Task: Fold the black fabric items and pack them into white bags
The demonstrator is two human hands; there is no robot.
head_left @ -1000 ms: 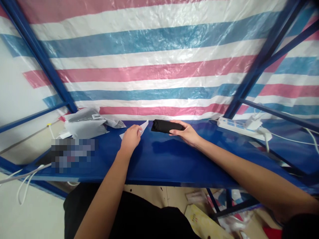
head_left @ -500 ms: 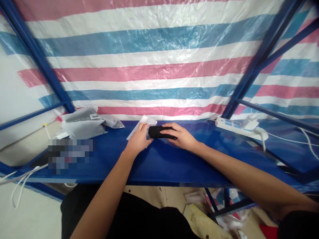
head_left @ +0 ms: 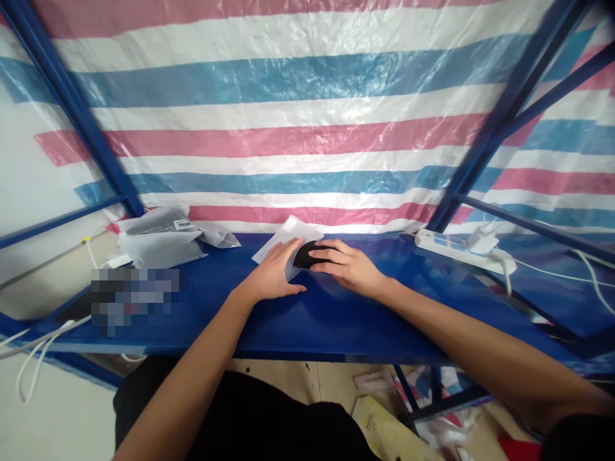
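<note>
My right hand [head_left: 350, 266] is closed round a dark, rounded object [head_left: 303, 256] whose exact kind I cannot make out. Its left end meets a translucent plastic bag [head_left: 291, 269], but whether it reaches inside is unclear. Just left of it, my left hand [head_left: 273, 272] lies against the bag with its fingers stretched out and thumb spread apart. Beyond the left fingers, a pale, flat part [head_left: 293, 227] extends across the blue tabletop [head_left: 336, 326]; I cannot tell whether it belongs to the bag.
Grey plastic packages [head_left: 163, 237] lie at the back left, near a blurred-out patch [head_left: 134, 298]. A white power strip [head_left: 461, 248] with plugs and cables sits at the right. Blue frame posts [head_left: 500, 121] rise on both sides, before a striped plastic sheet [head_left: 288, 134].
My left thumb has moved away from the fingers and the hand has opened wider. Less of the dark object shows between my hands, and the pale part has shifted slightly right.
</note>
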